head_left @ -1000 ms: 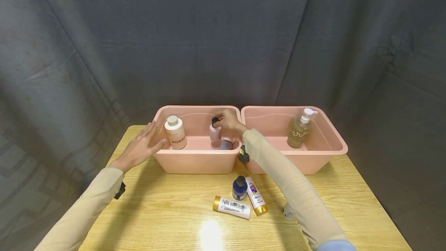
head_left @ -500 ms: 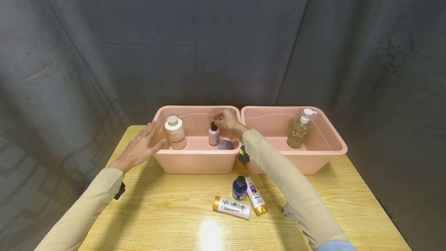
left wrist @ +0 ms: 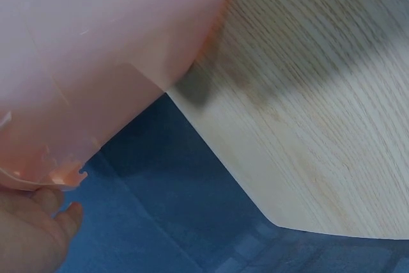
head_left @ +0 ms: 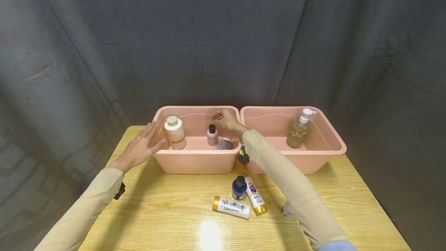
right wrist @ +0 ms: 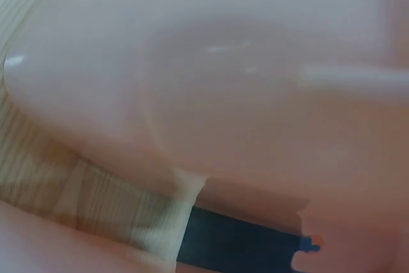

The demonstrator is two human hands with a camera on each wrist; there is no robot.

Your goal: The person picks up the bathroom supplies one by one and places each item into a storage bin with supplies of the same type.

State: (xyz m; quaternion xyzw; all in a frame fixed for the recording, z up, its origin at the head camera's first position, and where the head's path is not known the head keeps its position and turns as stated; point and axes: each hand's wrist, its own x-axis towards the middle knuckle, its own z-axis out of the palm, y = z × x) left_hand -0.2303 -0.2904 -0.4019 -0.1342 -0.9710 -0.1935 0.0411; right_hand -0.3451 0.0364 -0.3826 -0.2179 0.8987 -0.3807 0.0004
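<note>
Inside the left pink bin [head_left: 195, 164], a small pale pink bottle with a black cap [head_left: 212, 135] stands upright. My right hand [head_left: 227, 119] hovers just above and to the right of it, apart from the cap and with nothing visible in the fingers. My left hand [head_left: 137, 148] rests at the bin's left end, its fingers straight along the rim; in the left wrist view the fingertips [left wrist: 48, 199] meet the bin's edge. A round jar with a dark lid [head_left: 225, 145] lies beside the pink bottle. At the left end stands a white bottle [head_left: 175, 133].
The right pink bin [head_left: 289, 162] holds a pump bottle [head_left: 298, 131]. On the wooden table [head_left: 156, 212] in front are a dark blue bottle [head_left: 239, 189], one white tube with a gold cap [head_left: 232, 207], another tube [head_left: 256, 196], and a small white container [head_left: 287, 210] partly under the right sleeve.
My right hand has let go of the pink bottle's cap. The bottle has shifted slightly left and now stands by itself in the bin. My left hand has stayed still.
</note>
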